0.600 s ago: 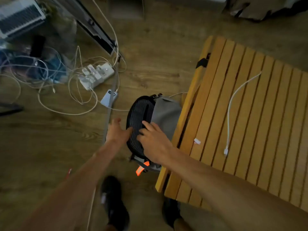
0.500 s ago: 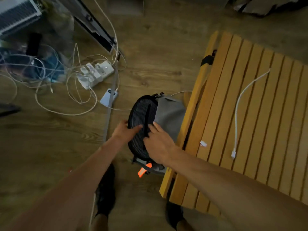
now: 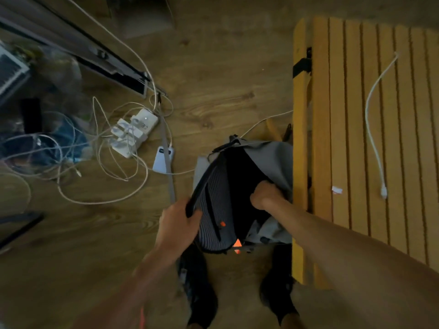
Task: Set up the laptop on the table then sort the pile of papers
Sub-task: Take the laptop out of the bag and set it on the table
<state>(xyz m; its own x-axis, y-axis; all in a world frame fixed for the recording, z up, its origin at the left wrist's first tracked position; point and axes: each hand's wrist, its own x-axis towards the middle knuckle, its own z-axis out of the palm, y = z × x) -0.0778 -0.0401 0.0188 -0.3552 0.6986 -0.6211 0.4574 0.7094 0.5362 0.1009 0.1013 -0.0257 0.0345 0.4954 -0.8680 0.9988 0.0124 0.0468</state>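
Both of your hands are at the grey backpack (image 3: 268, 157), which stands on the wooden floor (image 3: 225, 91) just beside the yellow slatted tabletop (image 3: 356, 138). Your left hand (image 3: 178, 224) has its fingers (image 3: 193, 216) curled tight around the dark striped flap's edge, holding the bag wide open. Your right hand (image 3: 263, 194) reaches into the black interior; its fingers are hidden, so you cannot tell their grip. No laptop shows inside. A white cable (image 3: 373, 129) lies on the slats.
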